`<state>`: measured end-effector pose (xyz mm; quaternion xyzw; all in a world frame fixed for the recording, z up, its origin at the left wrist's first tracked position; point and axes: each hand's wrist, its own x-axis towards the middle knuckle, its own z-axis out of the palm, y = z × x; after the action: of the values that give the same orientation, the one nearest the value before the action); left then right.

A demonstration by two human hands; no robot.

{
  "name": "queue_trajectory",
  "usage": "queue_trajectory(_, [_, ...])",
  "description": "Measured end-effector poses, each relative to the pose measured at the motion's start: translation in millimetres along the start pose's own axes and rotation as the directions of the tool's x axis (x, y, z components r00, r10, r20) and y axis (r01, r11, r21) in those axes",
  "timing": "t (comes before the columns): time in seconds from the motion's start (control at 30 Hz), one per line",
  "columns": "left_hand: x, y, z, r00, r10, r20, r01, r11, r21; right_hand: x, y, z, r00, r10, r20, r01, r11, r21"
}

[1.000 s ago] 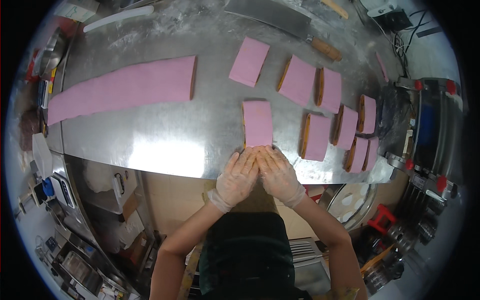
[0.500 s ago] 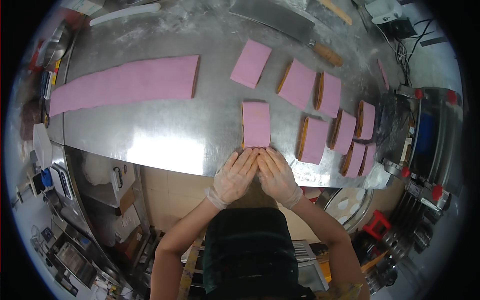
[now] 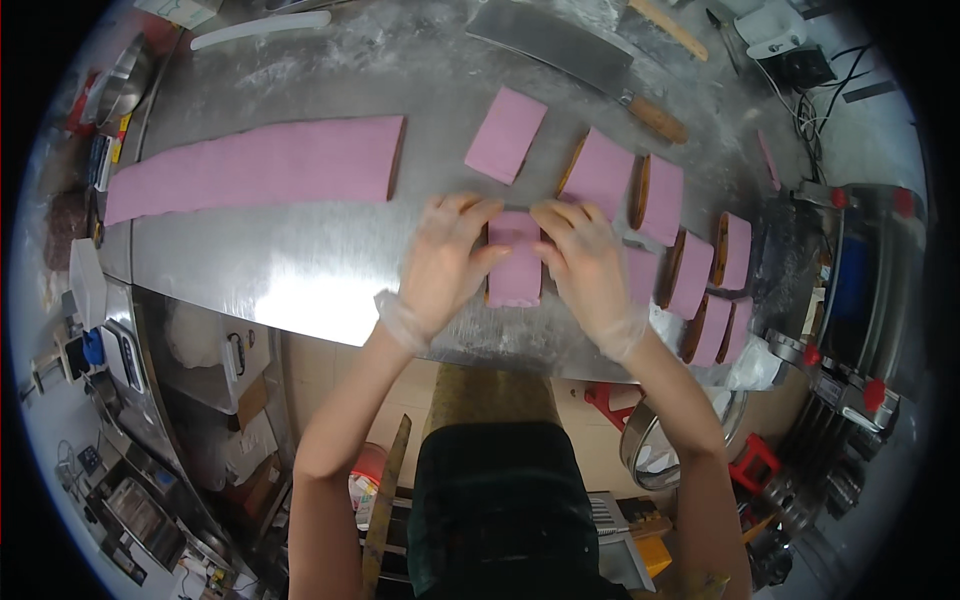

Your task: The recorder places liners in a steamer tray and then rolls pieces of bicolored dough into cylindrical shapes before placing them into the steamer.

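Note bent fingers, neither clenched nor spread wide, on the left hand (image 3: 438, 262) and the right hand (image 3: 590, 270), both in clear, loose-cuffed plastic gloves (image 3: 626, 335). Note thumbs at opposite long sides, too. Cannot tell whether pinching firmly or merely resting.

Find between them, flat on the grey metal table (image 3: 205, 258), the small oblong pink-topped slab (image 3: 515, 260), short end toward the body, brownish along its left side. Best to press lightly and evenly from both sides, judging by the soft look; push harder on one and risk skewing the rectangle. Prefer flat finger pads to tips, to avoid denting the pink face.

Farther out, mind the pink-topped piece half hidden by the right hand (image 3: 643, 272); avoid nudging it. Leave undisturbed the lone pink rectangle past the far end (image 3: 507, 135) and, leftward, the long tapering pink slab (image 3: 265, 167). Farthest off, see the broad steel cleaver with a wooden handle (image 3: 555, 45), well apart from both hands.
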<state>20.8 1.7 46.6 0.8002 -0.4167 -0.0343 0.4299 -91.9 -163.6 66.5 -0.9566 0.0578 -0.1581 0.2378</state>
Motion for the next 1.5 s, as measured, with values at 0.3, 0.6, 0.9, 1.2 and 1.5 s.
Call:
queue_trajectory(0.3, [31,-17,4,0.932,-0.144,0.333,0.182,0.980,-0.086,34,16,12,0.967,0.047,0.251,-0.069,0.994,0.081])
queue_trajectory(0.6, [4,-20,9,0.968,0.228,0.108,-0.227,0.974,-0.022,15,20,18,0.982,-0.115,0.152,0.108,0.993,0.053])
queue_trajectory(0.9, [2,-28,4,0.900,0.406,0.158,-0.433,0.875,0.216,13,11,15,0.994,-0.110,0.026,0.108,0.992,0.068])
queue_trajectory(1.2, [7,-14,-2,0.947,0.078,0.311,-0.071,0.997,-0.032,7,13,10,0.981,-0.056,0.186,0.031,0.991,0.133])
queue_trajectory(1.5, [-7,-10,-3,0.961,0.210,0.178,-0.204,0.978,-0.049,-4,8,10,0.959,-0.118,0.258,0.126,0.992,-0.014])
